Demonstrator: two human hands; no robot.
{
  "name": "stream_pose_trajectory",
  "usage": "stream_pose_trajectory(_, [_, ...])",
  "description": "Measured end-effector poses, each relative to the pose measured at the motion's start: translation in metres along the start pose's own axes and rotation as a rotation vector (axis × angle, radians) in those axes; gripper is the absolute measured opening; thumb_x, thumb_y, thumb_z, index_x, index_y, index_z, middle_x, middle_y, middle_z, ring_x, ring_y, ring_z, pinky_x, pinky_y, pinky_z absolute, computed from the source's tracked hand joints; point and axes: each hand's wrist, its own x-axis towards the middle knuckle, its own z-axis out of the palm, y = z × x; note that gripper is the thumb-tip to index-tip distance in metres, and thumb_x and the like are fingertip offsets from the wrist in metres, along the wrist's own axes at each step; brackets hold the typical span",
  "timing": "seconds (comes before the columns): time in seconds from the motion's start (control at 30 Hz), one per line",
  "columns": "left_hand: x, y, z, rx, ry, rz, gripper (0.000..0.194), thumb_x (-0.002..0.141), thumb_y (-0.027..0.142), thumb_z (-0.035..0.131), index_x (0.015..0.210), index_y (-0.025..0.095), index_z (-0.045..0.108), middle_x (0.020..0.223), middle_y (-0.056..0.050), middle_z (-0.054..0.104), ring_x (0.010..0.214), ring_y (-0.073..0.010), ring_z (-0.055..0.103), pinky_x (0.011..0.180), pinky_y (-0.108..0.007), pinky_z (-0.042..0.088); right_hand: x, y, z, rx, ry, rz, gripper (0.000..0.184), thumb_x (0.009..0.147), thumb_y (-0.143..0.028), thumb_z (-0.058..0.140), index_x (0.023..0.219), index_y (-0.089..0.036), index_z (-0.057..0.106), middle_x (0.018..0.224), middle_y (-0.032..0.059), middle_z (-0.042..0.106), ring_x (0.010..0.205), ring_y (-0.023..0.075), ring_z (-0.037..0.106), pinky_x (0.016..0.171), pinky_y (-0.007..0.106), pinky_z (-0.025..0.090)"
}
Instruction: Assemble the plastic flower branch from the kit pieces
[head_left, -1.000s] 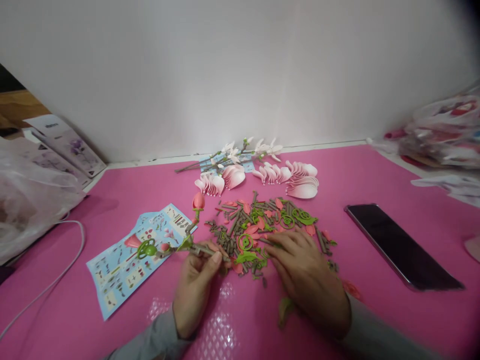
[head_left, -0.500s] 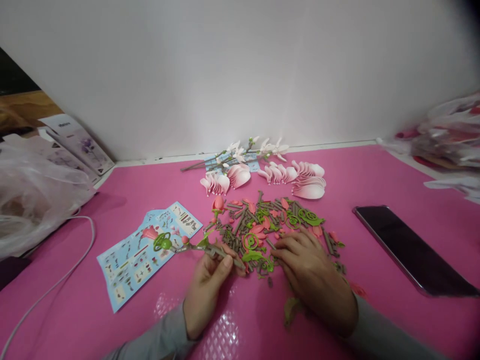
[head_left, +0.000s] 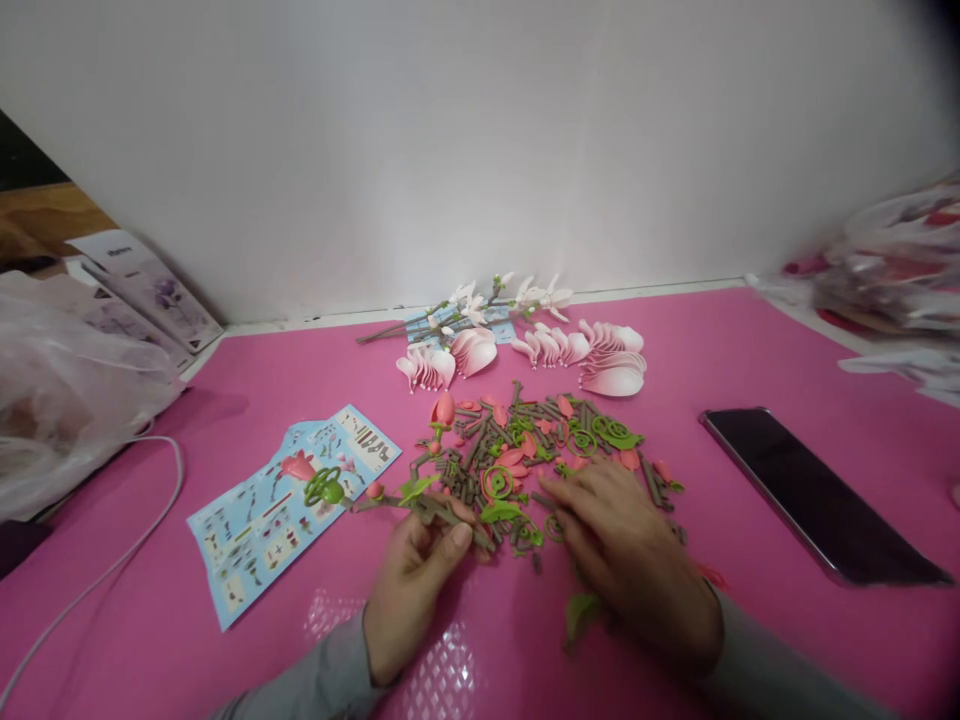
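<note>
My left hand [head_left: 420, 575] is closed around the brown stem of a toy flower branch [head_left: 442, 510]. The branch points left and bears green leaves, coral buds, a green ring-shaped piece [head_left: 324, 487] and a coral flower [head_left: 298, 466]. My right hand [head_left: 626, 560] reaches palm down over the right front of the loose plastic pieces [head_left: 480, 450], its fingers bent together among them. A short brown stick [head_left: 541, 499] lies at its fingertips. Below the palm shows a green leaf piece [head_left: 582, 615]; whether the hand holds it is hidden.
A blue instruction sheet [head_left: 247, 540] lies to the left, a dark phone [head_left: 817, 495] to the right. Behind the pile are stacked pink-white petals [head_left: 611, 375] and white-flowered branches [head_left: 469, 303]. Plastic bags [head_left: 82, 380] and a white cable [head_left: 176, 480] are at the left.
The view has shifted slightly. My right fingers have moved a little within the pile, uncovering a green curl. My left hand keeps the branch, turned slightly, with the upper bud showing more upright.
</note>
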Motion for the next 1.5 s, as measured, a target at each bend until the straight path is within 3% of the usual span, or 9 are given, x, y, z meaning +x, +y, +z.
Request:
stream_pose_trajectory(0.27, [-0.004, 0.002, 0.004, -0.036, -0.176, 0.041, 0.004, 0.086, 0.023, 0.061, 0.086, 0.019, 0.063, 0.090, -0.005, 0.072, 0.081, -0.0173, 0.065, 0.077, -0.031, 0.049, -0.001, -0.020, -0.008, 0.345, -0.028, 0.016, 0.027, 0.087, -0.010, 0.045, 0.105, -0.021, 0.062, 0.080, 0.0019, 0.062, 0.071, 0.0136, 0.061, 0.060, 0.024, 0.050])
stream_pose_trajectory(0.4, [-0.007, 0.002, 0.004, -0.043, -0.243, 0.026, 0.004, 0.086, 0.023, 0.060, 0.088, 0.020, 0.063, 0.092, -0.005, 0.072, 0.087, -0.0180, 0.064, 0.080, -0.031, 0.047, -0.003, -0.023, -0.002, 0.423, -0.038, -0.014, 0.029, 0.087, -0.008, 0.045, 0.108, -0.019, 0.060, 0.088, 0.0038, 0.066, 0.080, 0.0138, 0.064, 0.068, 0.024, 0.052])
stream_pose_trajectory(0.57, [-0.005, 0.001, 0.003, -0.015, -0.204, 0.114, 0.006, 0.085, 0.025, 0.062, 0.084, 0.019, 0.064, 0.086, -0.004, 0.066, 0.083, -0.0181, 0.060, 0.080, -0.033, 0.047, -0.004, -0.022, -0.002, 0.497, -0.074, -0.018, 0.037, 0.086, -0.004, 0.044, 0.115, -0.022, 0.059, 0.106, 0.0036, 0.068, 0.097, 0.0132, 0.064, 0.082, 0.022, 0.051])
stream_pose_trajectory(0.73, [-0.002, 0.000, 0.001, -0.071, -0.109, 0.071, 0.005, 0.085, 0.023, 0.062, 0.085, 0.019, 0.063, 0.080, -0.002, 0.065, 0.076, -0.0150, 0.061, 0.076, -0.030, 0.048, 0.000, -0.023, -0.009, 0.532, -0.115, 0.084, 0.035, 0.089, -0.008, 0.042, 0.112, -0.025, 0.062, 0.081, 0.0010, 0.067, 0.075, 0.0139, 0.066, 0.066, 0.024, 0.052])
stream_pose_trajectory(0.83, [-0.001, -0.001, 0.001, -0.112, -0.055, 0.019, 0.007, 0.083, 0.025, 0.066, 0.084, 0.018, 0.063, 0.072, 0.000, 0.066, 0.069, -0.0132, 0.062, 0.071, -0.028, 0.049, -0.001, -0.022, -0.009, 0.616, -0.127, 0.174, 0.027, 0.089, -0.013, 0.045, 0.105, -0.024, 0.065, 0.083, 0.0031, 0.065, 0.078, 0.0162, 0.065, 0.067, 0.026, 0.053])
stream_pose_trajectory(0.97, [0.000, -0.002, 0.000, -0.129, -0.007, -0.029, 0.014, 0.077, 0.027, 0.072, 0.082, 0.016, 0.065, 0.068, 0.000, 0.068, 0.065, -0.0126, 0.063, 0.067, -0.026, 0.049, -0.006, -0.021, -0.006, 0.912, -0.275, 0.471, 0.011, 0.087, -0.024, 0.055, 0.092, -0.020, 0.064, 0.082, 0.0034, 0.067, 0.061, 0.0143, 0.066, 0.048, 0.021, 0.053])
stream_pose_trajectory(1.07, [0.000, -0.002, 0.000, -0.137, 0.011, -0.044, 0.016, 0.074, 0.027, 0.075, 0.081, 0.016, 0.066, 0.067, 0.000, 0.070, 0.063, -0.0124, 0.063, 0.065, -0.025, 0.049, -0.006, -0.021, -0.006, 1.066, -0.326, 0.639, 0.013, 0.081, -0.032, 0.065, 0.083, -0.019, 0.062, 0.082, 0.0030, 0.067, 0.044, 0.0112, 0.063, 0.036, 0.019, 0.048])
stream_pose_trajectory(1.23, [0.001, 0.001, 0.001, -0.139, 0.031, -0.043, 0.017, 0.072, 0.027, 0.076, 0.081, 0.016, 0.067, 0.067, 0.000, 0.071, 0.061, -0.0114, 0.064, 0.063, -0.023, 0.049, -0.002, -0.023, -0.007, 1.237, -0.277, 0.745, 0.027, 0.070, -0.035, 0.076, 0.070, -0.018, 0.054, 0.061, -0.0048, 0.056, 0.038, 0.0100, 0.057, 0.034, 0.020, 0.047])
stream_pose_trajectory(1.5, [0.002, -0.001, 0.001, -0.211, -0.017, -0.010, 0.012, 0.074, 0.023, 0.075, 0.081, 0.017, 0.069, 0.066, -0.001, 0.074, 0.054, -0.0100, 0.066, 0.056, -0.019, 0.050, -0.004, -0.026, -0.003, 1.269, -0.313, 0.864, 0.032, 0.065, -0.035, 0.079, 0.070, -0.017, 0.053, 0.058, -0.0059, 0.055, 0.038, 0.0070, 0.053, 0.036, 0.018, 0.046])
